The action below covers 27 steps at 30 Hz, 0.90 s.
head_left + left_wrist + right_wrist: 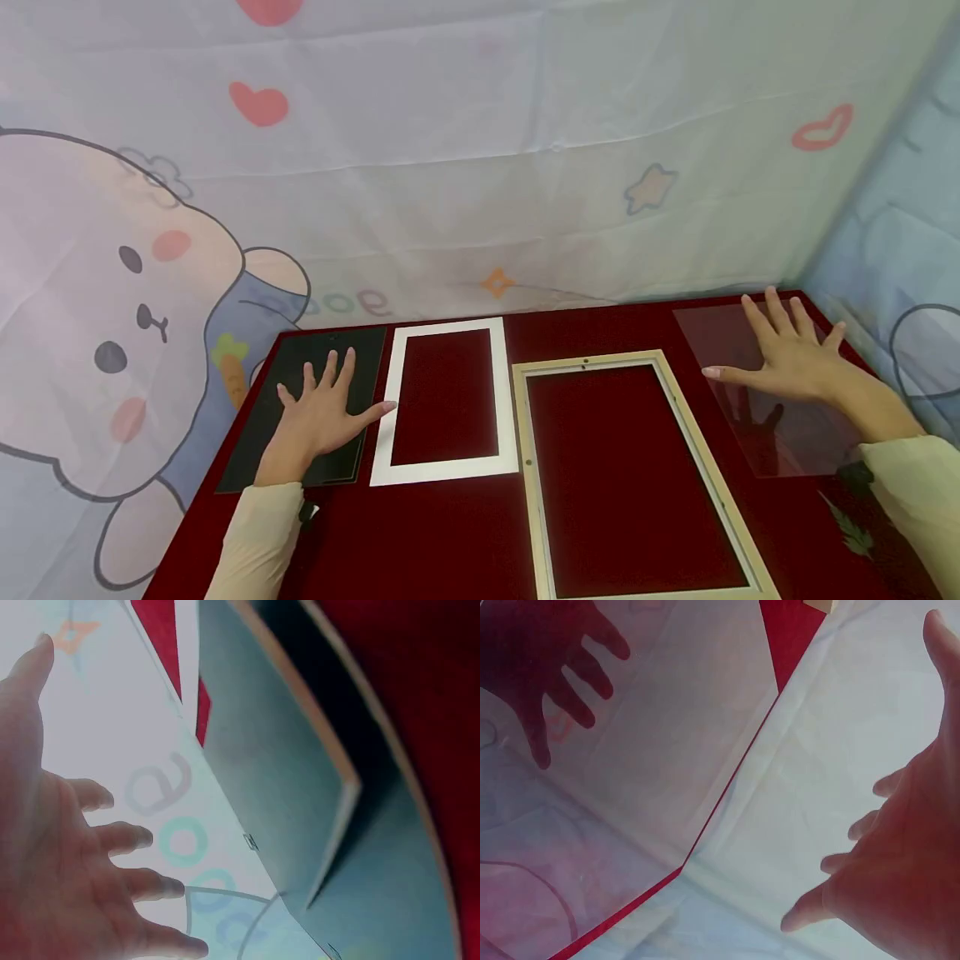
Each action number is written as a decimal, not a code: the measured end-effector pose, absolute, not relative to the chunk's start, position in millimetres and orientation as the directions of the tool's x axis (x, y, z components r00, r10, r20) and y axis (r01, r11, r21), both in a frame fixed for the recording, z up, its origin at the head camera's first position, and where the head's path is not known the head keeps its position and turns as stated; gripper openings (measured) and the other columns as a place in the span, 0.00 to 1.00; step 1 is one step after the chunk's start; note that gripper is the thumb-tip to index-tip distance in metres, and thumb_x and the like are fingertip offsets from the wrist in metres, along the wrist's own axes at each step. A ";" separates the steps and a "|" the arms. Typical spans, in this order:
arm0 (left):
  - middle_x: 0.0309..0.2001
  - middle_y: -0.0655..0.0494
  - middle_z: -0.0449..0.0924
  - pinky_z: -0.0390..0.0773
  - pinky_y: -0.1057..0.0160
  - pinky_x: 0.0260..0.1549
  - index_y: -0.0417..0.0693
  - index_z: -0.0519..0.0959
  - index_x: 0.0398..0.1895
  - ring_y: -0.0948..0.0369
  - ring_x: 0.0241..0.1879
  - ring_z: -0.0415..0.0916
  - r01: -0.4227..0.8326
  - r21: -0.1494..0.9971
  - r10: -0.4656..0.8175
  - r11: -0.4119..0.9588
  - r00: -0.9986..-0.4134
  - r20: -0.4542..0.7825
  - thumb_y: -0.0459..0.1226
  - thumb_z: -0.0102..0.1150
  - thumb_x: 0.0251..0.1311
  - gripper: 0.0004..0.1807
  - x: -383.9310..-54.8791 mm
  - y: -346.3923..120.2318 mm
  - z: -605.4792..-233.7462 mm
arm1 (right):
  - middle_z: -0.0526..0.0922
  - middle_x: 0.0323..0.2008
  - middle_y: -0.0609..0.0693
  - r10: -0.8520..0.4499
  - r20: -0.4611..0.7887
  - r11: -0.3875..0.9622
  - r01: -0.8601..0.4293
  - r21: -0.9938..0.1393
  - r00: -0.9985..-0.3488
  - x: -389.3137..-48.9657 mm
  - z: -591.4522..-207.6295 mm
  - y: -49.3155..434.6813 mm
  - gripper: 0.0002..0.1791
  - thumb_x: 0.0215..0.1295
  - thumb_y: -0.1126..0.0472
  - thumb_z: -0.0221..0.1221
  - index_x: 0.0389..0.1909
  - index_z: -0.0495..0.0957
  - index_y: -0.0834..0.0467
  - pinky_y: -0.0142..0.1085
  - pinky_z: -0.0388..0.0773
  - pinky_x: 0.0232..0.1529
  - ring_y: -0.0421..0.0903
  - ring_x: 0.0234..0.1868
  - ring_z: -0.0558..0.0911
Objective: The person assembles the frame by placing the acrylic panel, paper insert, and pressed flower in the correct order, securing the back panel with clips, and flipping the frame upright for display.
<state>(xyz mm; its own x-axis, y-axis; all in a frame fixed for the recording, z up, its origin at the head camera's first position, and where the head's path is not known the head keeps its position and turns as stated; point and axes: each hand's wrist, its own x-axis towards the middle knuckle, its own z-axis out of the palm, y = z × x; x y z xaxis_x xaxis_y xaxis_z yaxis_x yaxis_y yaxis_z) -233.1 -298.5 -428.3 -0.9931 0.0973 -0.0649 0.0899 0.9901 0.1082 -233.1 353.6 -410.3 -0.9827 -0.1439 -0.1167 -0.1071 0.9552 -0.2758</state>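
My left hand [318,421] hovers with spread fingers over a black backing board [258,450] at the table's left. A flap with a brown edge [277,735] stands out on that board in the left wrist view. The left thumb overlaps the left border of a white picture mat [450,472] in the head view. On the right, my right hand [795,362] is spread above a clear sheet [810,446]; its dark reflection shows in the sheet. Between the hands lies a pale wooden picture frame [622,359], with the red tabletop showing through its opening. Both hands hold nothing.
A green leaf sprig [853,533] lies by the right sleeve, near the clear sheet's lower corner. The red table [427,542] backs onto a printed cloth [450,167] with hearts and a cartoon animal. More cloth hangs along the right side.
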 end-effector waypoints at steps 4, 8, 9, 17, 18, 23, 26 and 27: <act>0.86 0.35 0.38 0.38 0.11 0.67 0.50 0.37 0.87 0.24 0.81 0.38 0.104 0.138 0.112 0.985 -0.992 -0.054 0.81 0.43 0.60 0.66 -236.2 -289.1 -425.5 | 0.11 0.80 0.65 -0.150 -0.116 0.951 -0.111 -0.288 -0.982 -232.0 -406.1 355.6 0.72 0.64 0.24 0.59 0.84 0.20 0.55 0.92 0.21 0.55 0.80 0.79 0.22; 0.86 0.37 0.38 0.41 0.15 0.70 0.50 0.35 0.87 0.25 0.82 0.39 0.116 0.191 0.130 0.975 -0.989 -0.064 0.81 0.43 0.60 0.67 -237.9 -278.4 -420.6 | 0.13 0.80 0.66 -0.151 -0.112 0.949 -0.112 -0.294 -0.982 -231.5 -403.9 357.2 0.71 0.64 0.24 0.59 0.84 0.21 0.55 0.92 0.23 0.56 0.81 0.79 0.24; 0.86 0.37 0.38 0.43 0.16 0.71 0.50 0.35 0.87 0.26 0.82 0.39 0.118 0.206 0.134 0.971 -0.989 -0.068 0.81 0.44 0.60 0.67 -237.9 -275.8 -419.3 | 0.13 0.80 0.66 -0.152 -0.111 0.949 -0.114 -0.295 -0.982 -231.8 -403.2 357.3 0.71 0.64 0.24 0.59 0.84 0.21 0.54 0.92 0.24 0.56 0.81 0.79 0.24; 0.86 0.38 0.40 0.61 0.24 0.71 0.48 0.35 0.87 0.34 0.84 0.45 0.137 0.390 0.180 0.911 -0.981 -0.074 0.78 0.48 0.63 0.65 -237.2 -252.8 -410.5 | 0.19 0.82 0.70 -0.156 -0.103 0.947 -0.119 -0.299 -0.982 -235.4 -393.5 356.9 0.71 0.64 0.25 0.60 0.85 0.23 0.56 0.91 0.34 0.59 0.82 0.79 0.31; 0.86 0.38 0.40 0.62 0.24 0.72 0.48 0.35 0.87 0.35 0.84 0.46 0.142 0.405 0.186 0.903 -0.980 -0.071 0.77 0.48 0.63 0.65 -237.6 -249.7 -409.7 | 0.21 0.82 0.71 -0.158 -0.101 0.947 -0.121 -0.299 -0.982 -235.7 -392.2 357.2 0.71 0.64 0.26 0.60 0.85 0.24 0.57 0.91 0.35 0.60 0.83 0.79 0.32; 0.86 0.38 0.40 0.61 0.30 0.76 0.46 0.36 0.87 0.37 0.84 0.48 0.156 0.456 0.215 0.876 -0.973 -0.080 0.77 0.48 0.63 0.66 -241.2 -233.6 -405.5 | 0.27 0.81 0.76 -0.171 -0.090 0.940 -0.135 -0.313 -0.981 -236.5 -386.6 360.9 0.69 0.65 0.28 0.62 0.85 0.28 0.61 0.88 0.42 0.63 0.87 0.77 0.39; 0.86 0.38 0.42 0.60 0.33 0.78 0.43 0.38 0.87 0.39 0.84 0.48 0.166 0.478 0.231 0.863 -0.969 -0.081 0.76 0.49 0.64 0.65 -243.6 -222.8 -400.0 | 0.30 0.81 0.79 -0.179 -0.082 0.936 -0.143 -0.323 -0.980 -238.6 -382.4 364.2 0.69 0.66 0.29 0.62 0.84 0.30 0.64 0.86 0.42 0.66 0.90 0.74 0.41; 0.86 0.38 0.43 0.59 0.34 0.78 0.43 0.39 0.87 0.39 0.84 0.48 0.176 0.485 0.242 0.856 -0.967 -0.075 0.75 0.49 0.65 0.64 -244.4 -219.1 -397.8 | 0.31 0.80 0.80 -0.179 -0.081 0.934 -0.143 -0.328 -0.980 -239.8 -380.7 365.2 0.69 0.66 0.30 0.63 0.84 0.31 0.64 0.85 0.42 0.67 0.90 0.74 0.42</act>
